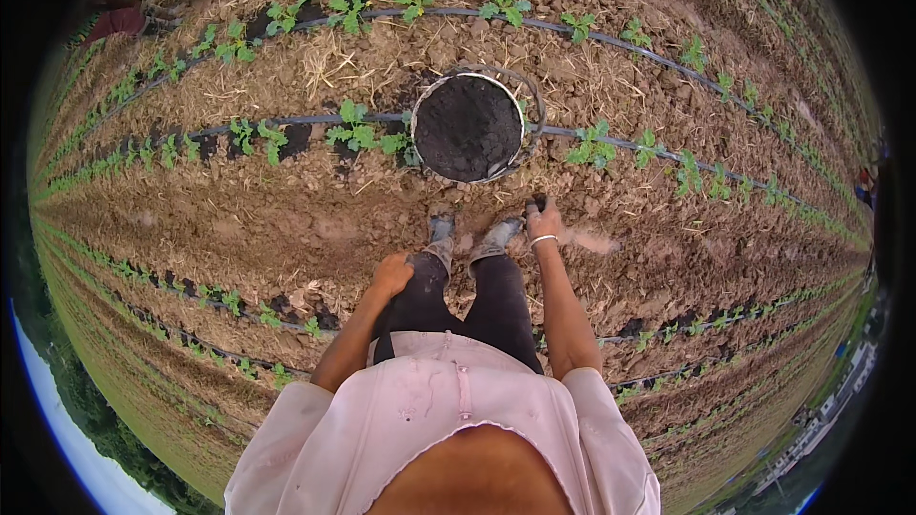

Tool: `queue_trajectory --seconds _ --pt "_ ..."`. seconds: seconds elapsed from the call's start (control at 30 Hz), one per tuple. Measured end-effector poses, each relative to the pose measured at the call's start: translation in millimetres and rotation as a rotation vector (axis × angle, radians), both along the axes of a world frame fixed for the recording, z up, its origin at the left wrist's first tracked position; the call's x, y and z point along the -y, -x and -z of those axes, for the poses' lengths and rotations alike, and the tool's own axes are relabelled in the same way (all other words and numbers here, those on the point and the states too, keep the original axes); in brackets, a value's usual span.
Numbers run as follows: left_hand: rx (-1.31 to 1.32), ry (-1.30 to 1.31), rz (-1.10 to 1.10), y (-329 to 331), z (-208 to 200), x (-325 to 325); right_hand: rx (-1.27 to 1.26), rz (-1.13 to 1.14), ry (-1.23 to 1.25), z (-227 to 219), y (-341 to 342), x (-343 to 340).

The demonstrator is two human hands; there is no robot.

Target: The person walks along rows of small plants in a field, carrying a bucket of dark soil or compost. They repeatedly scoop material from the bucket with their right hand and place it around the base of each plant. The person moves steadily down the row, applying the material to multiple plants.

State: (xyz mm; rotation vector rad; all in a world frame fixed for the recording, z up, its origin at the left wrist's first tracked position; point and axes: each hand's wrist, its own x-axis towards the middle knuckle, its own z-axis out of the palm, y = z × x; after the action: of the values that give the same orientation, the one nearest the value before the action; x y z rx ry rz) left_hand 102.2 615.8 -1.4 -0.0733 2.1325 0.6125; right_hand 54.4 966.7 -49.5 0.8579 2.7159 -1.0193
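A round bucket with a pale rim (pixel 426 158) stands ahead of my boots, nearly full of dark, crumbly soil (pixel 469 124). Its handle (pixel 540 100) leans out to the right. My right hand (pixel 544 219), with a pale band at the wrist, hangs low, between the bucket and my right boot. Its fingers are closed around something small and dark, too small to name. By my left knee is my left hand (pixel 392 274), its fingers curled in; what they hold, if anything, is hidden. Nearest the bucket on its left is a leafy green seedling (pixel 355 130).
A black drip hose (pixel 315 119) runs along the seedling row and passes the bucket. Another hose (pixel 601 38) lies along the farther row. Dark soil patches (pixel 298 140) lie beside some plants. Dry straw covers the ground. Another person (pixel 119 21) is at the far left.
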Motion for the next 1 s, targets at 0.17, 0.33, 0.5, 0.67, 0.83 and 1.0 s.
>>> queue_trajectory --seconds 0.17,0.33,0.5,0.67,0.83,1.0 --pt "0.071 0.058 -0.033 9 -11 4 0.007 -0.051 -0.103 11 39 20" --pt "-0.012 0.095 -0.005 -14 10 3 -0.063 -0.029 -0.041 24 77 38" --pt "0.021 0.202 -0.040 -39 18 -21 -0.141 -0.059 -0.177 57 98 44" --pt "0.163 0.289 -0.188 -65 50 -46 -0.208 -0.080 -0.206 76 105 59" --pt "0.080 0.459 -0.009 -95 67 -95 -0.213 -0.186 -0.252 72 105 82" --pt "-0.016 0.504 0.028 -120 85 -114 -0.111 -0.318 -0.428 58 106 74"
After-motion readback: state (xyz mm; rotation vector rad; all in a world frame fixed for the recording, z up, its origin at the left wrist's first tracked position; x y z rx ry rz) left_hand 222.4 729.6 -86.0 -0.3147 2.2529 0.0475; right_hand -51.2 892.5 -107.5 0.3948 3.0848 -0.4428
